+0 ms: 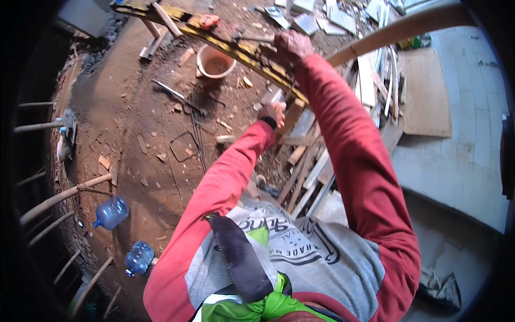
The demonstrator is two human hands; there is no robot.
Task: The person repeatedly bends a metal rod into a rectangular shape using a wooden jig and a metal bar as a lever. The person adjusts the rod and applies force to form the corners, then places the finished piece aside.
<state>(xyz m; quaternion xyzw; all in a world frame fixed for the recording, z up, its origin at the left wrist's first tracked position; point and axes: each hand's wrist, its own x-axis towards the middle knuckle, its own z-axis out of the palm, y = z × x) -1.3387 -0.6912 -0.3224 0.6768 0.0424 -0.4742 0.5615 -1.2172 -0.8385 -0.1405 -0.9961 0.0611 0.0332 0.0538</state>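
Observation:
A long yellow-and-black beam [241,53] crosses the upper middle, its surface worn and patchy. Over its right part, my right hand [294,44] is closed around a thin rod-like tool [255,38] that points left; the rest of the tool is hidden by the fist. Below the beam's right end, my left hand [272,114] has its fingers curled next to a pale piece [277,96]; whether it grips that piece is unclear. A small orange object [209,21] rests on the beam further left. A dark toothed saw blade [241,260] hangs against my chest.
A pinkish bucket [215,61] stands under the beam on bare dirt. A metal bar [174,92] and bent rods [185,146] lie nearby. Scrap wood [316,161] piles up at right beside a tiled floor [461,96]. Two blue water jugs [112,212] lie lower left near wooden poles [64,198].

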